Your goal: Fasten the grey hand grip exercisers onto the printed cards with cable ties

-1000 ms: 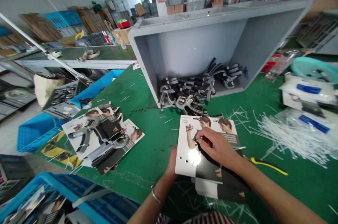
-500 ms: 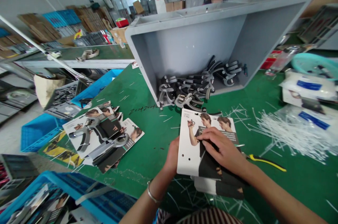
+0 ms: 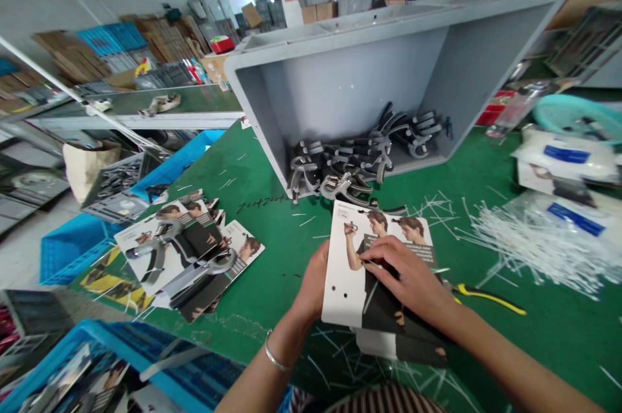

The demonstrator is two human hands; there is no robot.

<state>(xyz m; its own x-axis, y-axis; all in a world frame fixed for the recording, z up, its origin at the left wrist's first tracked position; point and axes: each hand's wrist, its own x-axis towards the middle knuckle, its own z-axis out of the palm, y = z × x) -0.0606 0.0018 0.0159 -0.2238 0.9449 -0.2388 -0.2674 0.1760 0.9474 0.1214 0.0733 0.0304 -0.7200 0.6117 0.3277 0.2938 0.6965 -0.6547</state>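
A printed backing card (image 3: 343, 293), white and black with pictures of people, is tilted up in front of me, and more cards (image 3: 376, 343) lie beneath it. My left hand (image 3: 313, 280) is closed on its left edge, with the fingers hidden behind the card. Over the card's front, my right hand (image 3: 408, 273) pinches a thin white cable tie (image 3: 370, 295) near the printed arm. Two small punched holes show at the card's lower left. Just beyond the card, grey and black hand grip strengtheners (image 3: 340, 186) lie heaped at the mouth of a grey crate (image 3: 350, 82) tipped on its side.
Cards with grip strengtheners (image 3: 168, 244) are piled on the green table at left. At right lie a heap of white cable ties (image 3: 525, 244), yellow-handled pliers (image 3: 490, 299) and plastic bags (image 3: 568, 157). A blue basket (image 3: 97, 335) stands lower left. Behind the crate is a person.
My right hand has shifted slightly left on the card, its fingertips pinched closer together. The card and my left hand have moved a little left, and more of the cable tie shows.
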